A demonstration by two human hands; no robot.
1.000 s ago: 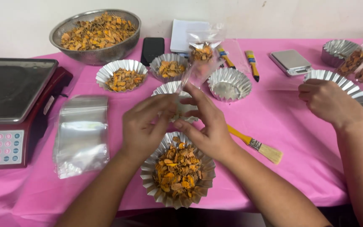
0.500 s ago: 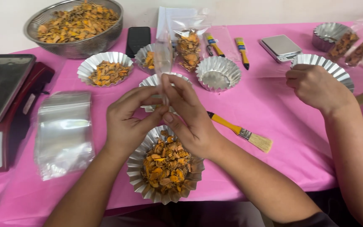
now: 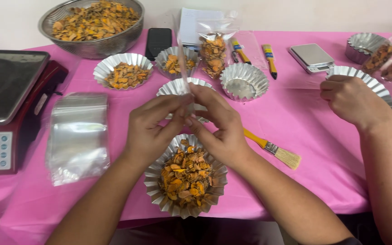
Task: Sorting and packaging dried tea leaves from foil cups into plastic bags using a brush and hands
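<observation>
Both hands are working just above the near foil cup (image 3: 186, 176), which is sitting heaped with orange dried chips. The left hand (image 3: 153, 130) and the right hand (image 3: 218, 129) are pinching one clear bag (image 3: 182, 56) between thumbs and fingertips, so that it is standing upright beyond the cup, seemingly empty. To do this well, I judge the thumbs should be rubbing the two film layers apart at the pinched edge, keeping the bag over the cup so nothing spills. Left of the cup a bag stack (image 3: 77, 136) is lying; right of it, a brush (image 3: 271, 147). Farther right, another person's hand (image 3: 352, 102) is gripping a foil cup rim.
</observation>
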